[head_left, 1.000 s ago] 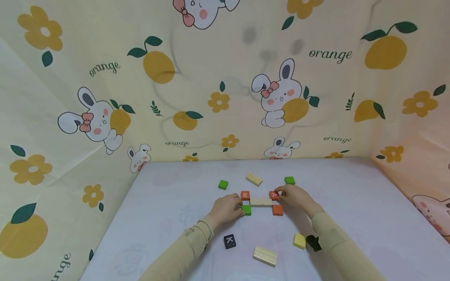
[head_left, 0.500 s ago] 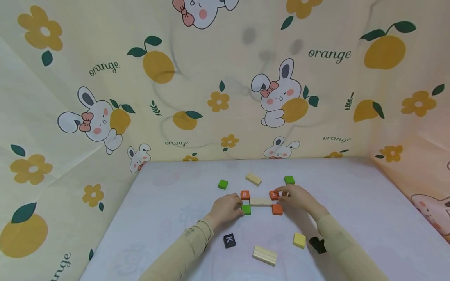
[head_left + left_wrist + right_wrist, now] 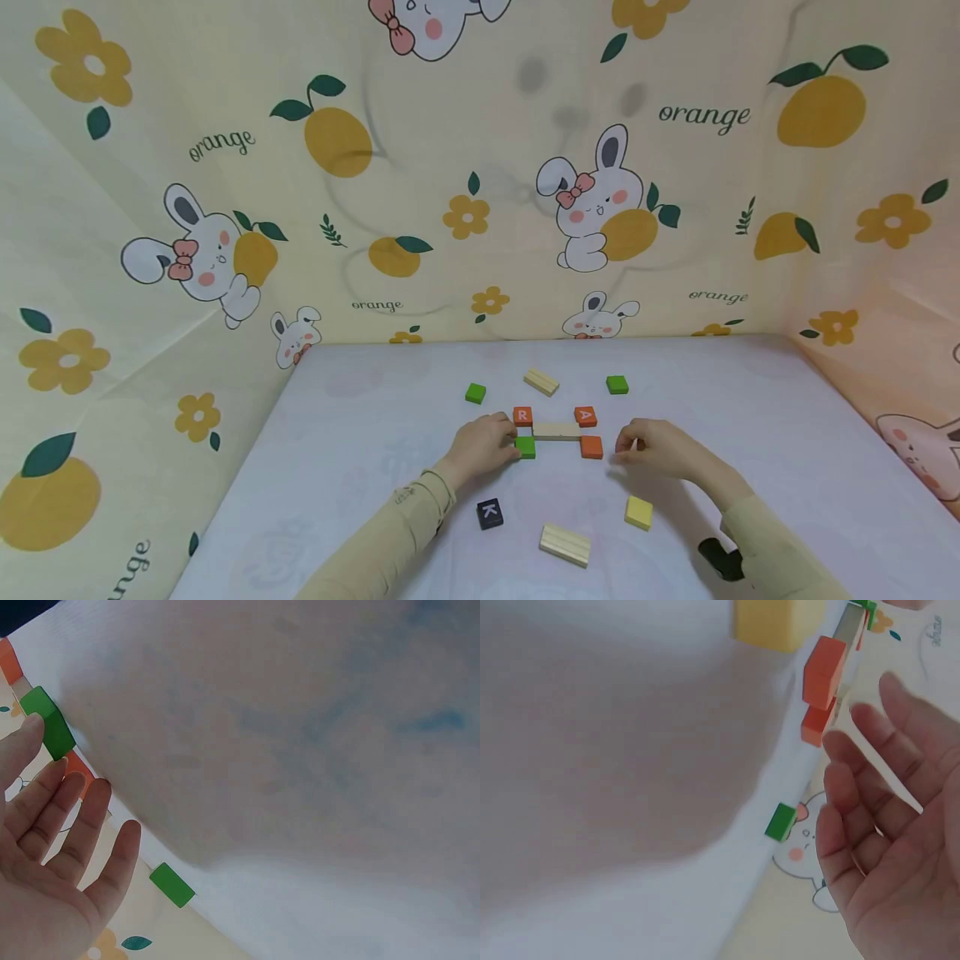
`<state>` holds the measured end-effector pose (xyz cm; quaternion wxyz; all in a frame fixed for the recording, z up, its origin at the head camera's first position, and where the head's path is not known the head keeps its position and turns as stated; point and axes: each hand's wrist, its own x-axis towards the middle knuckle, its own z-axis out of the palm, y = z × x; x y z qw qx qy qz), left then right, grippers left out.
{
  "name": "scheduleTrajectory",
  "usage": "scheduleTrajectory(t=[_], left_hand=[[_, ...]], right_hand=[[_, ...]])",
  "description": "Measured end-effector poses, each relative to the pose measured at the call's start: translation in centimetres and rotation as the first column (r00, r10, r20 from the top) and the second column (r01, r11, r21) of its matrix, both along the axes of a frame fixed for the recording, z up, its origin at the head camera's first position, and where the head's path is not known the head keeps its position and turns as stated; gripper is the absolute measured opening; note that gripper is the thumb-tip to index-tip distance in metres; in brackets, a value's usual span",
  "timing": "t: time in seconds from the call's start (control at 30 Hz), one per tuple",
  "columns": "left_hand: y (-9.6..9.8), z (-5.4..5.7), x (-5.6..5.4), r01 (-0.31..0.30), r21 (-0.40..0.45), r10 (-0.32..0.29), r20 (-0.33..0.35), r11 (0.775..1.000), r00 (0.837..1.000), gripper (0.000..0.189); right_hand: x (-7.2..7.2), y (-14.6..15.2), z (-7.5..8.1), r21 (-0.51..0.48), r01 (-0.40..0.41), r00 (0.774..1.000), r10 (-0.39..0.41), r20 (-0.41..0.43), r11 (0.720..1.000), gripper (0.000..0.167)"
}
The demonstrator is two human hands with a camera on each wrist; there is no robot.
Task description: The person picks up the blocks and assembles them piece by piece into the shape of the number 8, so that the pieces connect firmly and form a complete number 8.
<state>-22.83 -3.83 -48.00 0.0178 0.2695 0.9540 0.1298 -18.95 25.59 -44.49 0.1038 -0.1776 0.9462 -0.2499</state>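
Between the person's two hands, a pale wooden plank [image 3: 557,431] lies with its long axis running sideways, from the left hand [image 3: 482,448] toward the right hand [image 3: 660,446]. The left is nearer: its thumb is at the edge of a green block [image 3: 526,447] beside the plank's left end, its fingers loosely extended rather than clenched; whether they bear on the orange R block [image 3: 522,416] just beyond cannot be told. The right hand grasps nothing, its fingers softly bent, a little to the right of a plain orange block [image 3: 592,447]; the orange A block [image 3: 585,416] sits beyond that one, ahead and to the left of the fingertips. These four blocks flank the plank in pairs, though whether its ends touch them is unclear. Closer to the person than both hands are a black K block [image 3: 490,513], a yellow block [image 3: 638,512] and a grooved wooden piece [image 3: 565,545].
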Motion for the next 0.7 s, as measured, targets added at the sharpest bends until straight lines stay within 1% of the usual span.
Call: scheduleTrajectory(t=[0.17,0.3,0.53,0.7], left_hand=[[-0.1,0.0,0.1,0.003,-0.002,-0.003,-0.009,1.0,1.0,0.03],[-0.1,0.1,0.1,0.002,-0.007,-0.002,-0.011,1.0,1.0,0.031],[0.1,0.1,0.0,-0.004,-0.005,0.004,0.006,1.0,1.0,0.031],[0.1,-0.1,0.0,-0.004,-0.001,0.004,-0.008,1.0,1.0,0.031]], right_hand=[[1.7,1.0,-0.4,-0.025,-0.013,0.998,0.014,0.057,1.0,0.012],[2.6,1.5,-0.7,-0.041,-0.02,0.995,0.024,0.092,0.999,0.019],[4.1,2.0,-1.5,-0.078,-0.036,0.994,0.044,0.103,0.996,0.033],[5.0,2.1,-2.0,-0.134,-0.048,0.991,0.063,0.114,0.99,0.042]])
